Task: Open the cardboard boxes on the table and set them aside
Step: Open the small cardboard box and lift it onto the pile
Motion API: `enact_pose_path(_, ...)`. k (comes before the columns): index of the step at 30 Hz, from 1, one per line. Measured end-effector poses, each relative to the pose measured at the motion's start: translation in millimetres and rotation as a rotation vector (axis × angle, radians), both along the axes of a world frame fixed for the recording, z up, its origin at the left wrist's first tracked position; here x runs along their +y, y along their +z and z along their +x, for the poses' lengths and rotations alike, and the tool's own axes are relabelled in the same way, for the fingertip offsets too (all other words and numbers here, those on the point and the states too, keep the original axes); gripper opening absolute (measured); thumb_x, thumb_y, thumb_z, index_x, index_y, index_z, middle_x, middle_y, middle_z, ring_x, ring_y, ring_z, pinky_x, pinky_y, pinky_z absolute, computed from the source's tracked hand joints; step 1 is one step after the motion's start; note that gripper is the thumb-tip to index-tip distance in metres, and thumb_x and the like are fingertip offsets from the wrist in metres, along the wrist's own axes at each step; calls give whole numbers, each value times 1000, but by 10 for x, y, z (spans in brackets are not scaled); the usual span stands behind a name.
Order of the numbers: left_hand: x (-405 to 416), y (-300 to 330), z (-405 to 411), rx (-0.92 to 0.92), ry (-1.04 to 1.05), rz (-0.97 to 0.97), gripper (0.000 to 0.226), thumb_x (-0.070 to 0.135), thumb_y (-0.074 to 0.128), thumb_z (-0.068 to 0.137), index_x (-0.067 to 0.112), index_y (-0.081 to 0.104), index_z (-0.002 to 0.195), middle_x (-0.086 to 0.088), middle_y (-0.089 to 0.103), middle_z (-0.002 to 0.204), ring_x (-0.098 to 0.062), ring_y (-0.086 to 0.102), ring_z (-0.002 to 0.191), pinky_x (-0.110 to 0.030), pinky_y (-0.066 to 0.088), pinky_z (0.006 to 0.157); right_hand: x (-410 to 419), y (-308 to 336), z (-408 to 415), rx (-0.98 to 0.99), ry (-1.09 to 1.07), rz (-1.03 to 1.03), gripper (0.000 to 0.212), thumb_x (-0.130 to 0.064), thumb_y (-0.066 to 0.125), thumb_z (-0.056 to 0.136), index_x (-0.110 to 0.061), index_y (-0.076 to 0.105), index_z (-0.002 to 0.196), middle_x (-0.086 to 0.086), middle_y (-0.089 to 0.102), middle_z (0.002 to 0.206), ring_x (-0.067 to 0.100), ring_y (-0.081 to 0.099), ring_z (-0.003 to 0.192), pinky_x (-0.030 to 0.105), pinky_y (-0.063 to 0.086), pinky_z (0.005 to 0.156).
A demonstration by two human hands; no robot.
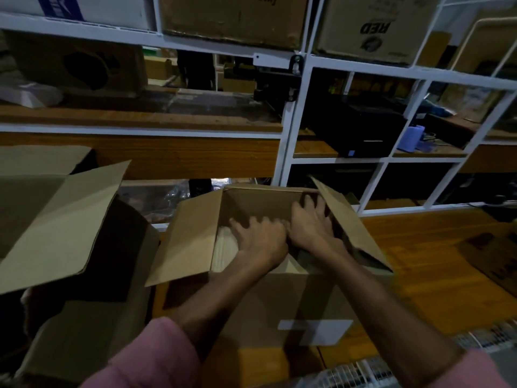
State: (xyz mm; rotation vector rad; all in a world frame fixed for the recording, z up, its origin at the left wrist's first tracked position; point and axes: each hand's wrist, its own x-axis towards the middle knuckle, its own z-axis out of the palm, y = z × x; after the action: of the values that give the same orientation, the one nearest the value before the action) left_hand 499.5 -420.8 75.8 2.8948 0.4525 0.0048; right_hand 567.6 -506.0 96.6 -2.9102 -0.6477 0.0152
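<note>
"Where was the brown cardboard box (268,298)?"

"On the orange wooden table (425,264). The left hand (261,239) and right hand (310,224) were inside, fingers spread flat, likely pushing its flaps open."

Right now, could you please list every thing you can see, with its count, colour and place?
open cardboard box: 1, brown, centre of table, flaps up
second open box: 1, brown, left of it
table: 1, orange wood, under the centre box
white label: 1, front wall of centre box
shelf frame: 1, white, behind table
stored boxes: several, brown, top shelf
black device: 1, right shelf
left hand: inside centre box, fingers spread
right hand: inside centre box, beside right flap
sleeves: pink
</note>
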Motion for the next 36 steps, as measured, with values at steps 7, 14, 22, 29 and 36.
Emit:
enact_pose_path(7,-252,-93,-125,-19,-2,4,49,46,33,101,17,51,137,-12,52,143,-36,43,134,-74,12,113,-803,3,180,-201,-140,-63,54,-44,49,100,-15,45,144,20,27,161,42,17,150,56,14,121)
enact_pose_path(14,-229,-84,-146,-77,29,-20,50,48,28,99,16,56,125,-12,59,132,-31,52,125,-74,13,113,-1410,-231,238,3,-329,144,19,-25,52,103,-12,57,115,6,59,90,16,57,71,28,47,58)
enact_pose_path(22,-126,-57,62,-6,-3,-81,49,49,25,99,16,56,118,-12,60,126,-31,54,120,-78,8,111,-1363,-370,390,-16,-392,335,13,-11,57,98,-9,60,111,8,60,94,19,60,80,24,40,55)
enact_pose_path(29,-37,178,212,2,-18,50,50,46,28,104,13,51,133,-15,51,141,-34,46,132,-73,10,115,-1209,-245,414,-360,-75,341,17,-26,54,100,-16,65,108,5,66,99,19,61,82,38,56,74)
enact_pose_path(36,-152,935,109,-467,2,166,45,40,33,106,19,49,70,-3,58,75,-17,51,62,-36,47,71,-967,691,298,-361,203,463,32,-37,49,104,-17,69,90,-2,63,75,12,59,67,35,53,66)
